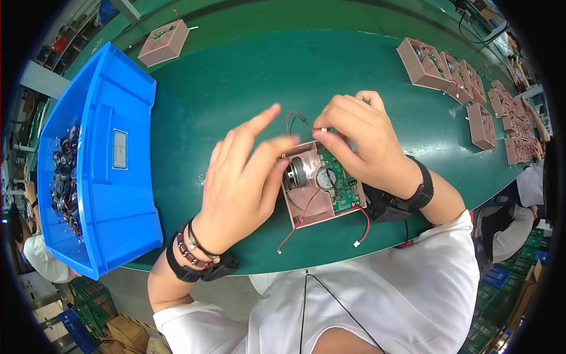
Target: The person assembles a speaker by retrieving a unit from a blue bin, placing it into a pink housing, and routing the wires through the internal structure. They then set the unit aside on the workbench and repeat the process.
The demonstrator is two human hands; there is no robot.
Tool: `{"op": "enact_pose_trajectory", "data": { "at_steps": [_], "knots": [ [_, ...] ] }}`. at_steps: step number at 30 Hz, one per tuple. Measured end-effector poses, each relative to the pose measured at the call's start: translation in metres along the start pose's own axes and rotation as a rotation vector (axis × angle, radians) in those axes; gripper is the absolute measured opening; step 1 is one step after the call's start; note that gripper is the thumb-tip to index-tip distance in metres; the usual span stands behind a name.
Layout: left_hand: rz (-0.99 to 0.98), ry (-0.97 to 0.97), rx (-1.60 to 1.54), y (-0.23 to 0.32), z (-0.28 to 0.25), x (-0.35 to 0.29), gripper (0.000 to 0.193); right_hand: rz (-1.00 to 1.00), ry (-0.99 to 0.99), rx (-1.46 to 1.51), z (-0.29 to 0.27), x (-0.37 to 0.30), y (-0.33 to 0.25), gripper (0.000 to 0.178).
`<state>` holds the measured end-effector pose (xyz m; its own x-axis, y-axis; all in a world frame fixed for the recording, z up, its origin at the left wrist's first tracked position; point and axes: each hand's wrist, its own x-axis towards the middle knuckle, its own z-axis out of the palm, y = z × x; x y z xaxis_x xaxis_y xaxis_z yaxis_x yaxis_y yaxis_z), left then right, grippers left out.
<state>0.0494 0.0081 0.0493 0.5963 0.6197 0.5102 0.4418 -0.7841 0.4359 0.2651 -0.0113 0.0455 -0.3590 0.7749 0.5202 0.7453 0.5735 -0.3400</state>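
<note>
Near the middle of the green worktop (218,88), an open pink box (315,218) is set at a slight slant between the two hands, with its inside turned upward. Its left part is taken up by a black round speaker (296,172), and its right part by a green circuit board (345,197), onto which a round grey component (326,178) is overlapped. By the right hand (368,138), a small white connector (323,130) is pinched between thumb and index finger, just above the box's far edge. Beside it a red and black wire (289,115) is looped; whether the two are joined cannot be told. The left hand (236,180) is placed over the box's left wall, its fingers parted and blurred, the index stretched outward; whether the wall is gripped cannot be told. From the near side of the box, a red lead (288,239) and a red and black lead (367,227) are hung out. At the left, a blue bin (130,200) is filled partly with dark round parts (65,183), while further pink boxes (424,65) are grouped at the far right
</note>
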Motion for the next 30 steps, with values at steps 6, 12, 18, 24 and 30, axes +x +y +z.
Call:
{"op": "enact_pose_trajectory", "data": {
  "at_steps": [6, 12, 18, 24, 30],
  "knots": [
    [0.102, 0.093, -0.081, -0.005, 0.016, 0.021, 0.015, -0.075, 0.082, -0.043, -0.013, -0.002, -0.005, 0.012],
    [0.073, 0.140, -0.089, -0.002, 0.020, 0.020, 0.013, -0.076, 0.243, -0.071, -0.013, 0.000, -0.010, 0.013],
    [0.072, 0.182, -0.027, -0.003, 0.021, 0.027, 0.012, -0.106, 0.159, -0.147, -0.017, 0.000, -0.003, 0.014],
    [0.194, 0.075, -0.026, -0.009, 0.021, 0.042, 0.011, -0.082, 0.107, -0.089, -0.016, 0.003, 0.010, 0.014],
    [0.159, -0.063, -0.048, -0.024, 0.024, 0.066, 0.009, -0.052, 0.019, 0.094, -0.011, 0.006, 0.036, 0.013]
  ]
}}
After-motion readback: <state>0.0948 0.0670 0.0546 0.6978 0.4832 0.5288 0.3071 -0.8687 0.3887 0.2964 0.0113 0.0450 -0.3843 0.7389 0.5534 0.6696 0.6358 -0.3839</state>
